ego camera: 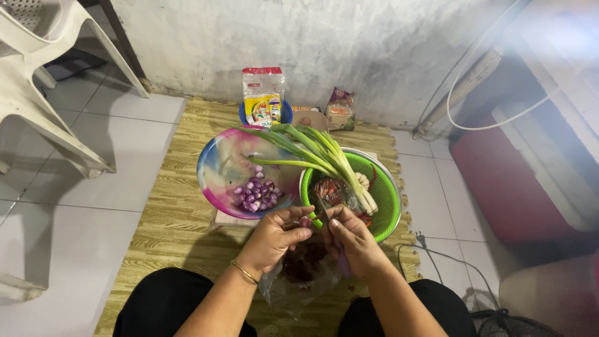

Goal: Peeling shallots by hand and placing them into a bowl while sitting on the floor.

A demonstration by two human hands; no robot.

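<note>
Both hands, left hand [273, 237] and right hand [353, 240], meet fingertip to fingertip (fingers curled inward).

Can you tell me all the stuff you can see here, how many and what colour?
Mat: one, yellow-green, on the white tiled floor.
Bowl: one, pink and blue swirls, on the mat.
Shallots: many, purple, peeled, inside the bowl.
Colander: one, green, right of the bowl.
Spring onions: a bunch, green and white, across the colander.
Packets: two, by the wall.
Plastic bag: one, clear, under the hands.
Chair: one, white, far left.
Left hand: gold bracelet, working a small piece.
Right hand: meets the left.
</note>
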